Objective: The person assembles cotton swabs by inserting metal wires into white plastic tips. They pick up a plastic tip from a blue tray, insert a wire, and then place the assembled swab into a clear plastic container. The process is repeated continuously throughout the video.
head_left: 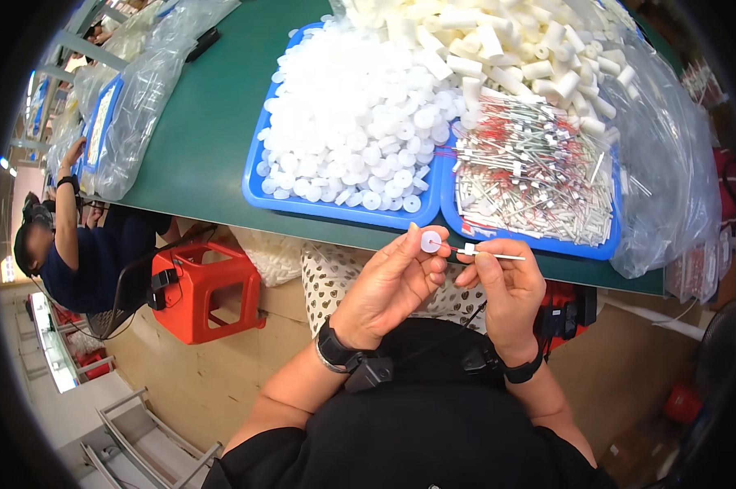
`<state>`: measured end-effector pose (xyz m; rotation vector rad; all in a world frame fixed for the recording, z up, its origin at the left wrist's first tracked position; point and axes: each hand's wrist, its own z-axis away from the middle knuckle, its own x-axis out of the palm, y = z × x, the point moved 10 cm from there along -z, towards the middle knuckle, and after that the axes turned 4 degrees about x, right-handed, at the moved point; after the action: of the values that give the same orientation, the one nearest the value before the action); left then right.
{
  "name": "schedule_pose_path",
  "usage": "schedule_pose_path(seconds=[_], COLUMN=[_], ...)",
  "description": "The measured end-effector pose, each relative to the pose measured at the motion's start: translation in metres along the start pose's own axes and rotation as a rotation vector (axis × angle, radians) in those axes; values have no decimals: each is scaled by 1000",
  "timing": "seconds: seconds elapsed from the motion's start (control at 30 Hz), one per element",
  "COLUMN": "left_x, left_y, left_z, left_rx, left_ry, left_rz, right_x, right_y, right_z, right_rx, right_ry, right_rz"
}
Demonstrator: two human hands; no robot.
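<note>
Between the fingertips of my left hand [391, 281] is a small white plastic disc [430, 240] with a hole in its middle. My right hand [508, 289] pinches a thin white stick [506, 257] that carries a small white block [469, 249] and a thin red end. The red end points at the disc's centre; whether it sits in the hole I cannot tell. Just beyond my hands, a blue tray [335, 209] holds a heap of similar white discs [360, 122]. Beside it, another blue tray [539, 243] holds many such sticks [531, 171] with red ends.
Cream foam cylinders [498, 49] are piled behind the trays on the green table [196, 138]. Clear plastic bags [669, 163] lie at the right. Left of me, a person [99, 253] works near a red stool [205, 289]. A patterned cloth [327, 285] lies below my hands.
</note>
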<state>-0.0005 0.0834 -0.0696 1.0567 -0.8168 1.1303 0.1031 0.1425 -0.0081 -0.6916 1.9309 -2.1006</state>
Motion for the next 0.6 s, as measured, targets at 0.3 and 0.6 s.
schedule_pose_path(seconds=[0.3,0.6], left_x=[-2,-3], left_y=[9,6], left_z=[4,6], left_rx=[58,61], left_ry=[33,39], left_rz=[-81,-213], right_x=[1,17], right_y=[-5,-23], right_z=[1,-2], right_rx=[-46,-194], right_ry=[20,-80], right_rz=[124,453])
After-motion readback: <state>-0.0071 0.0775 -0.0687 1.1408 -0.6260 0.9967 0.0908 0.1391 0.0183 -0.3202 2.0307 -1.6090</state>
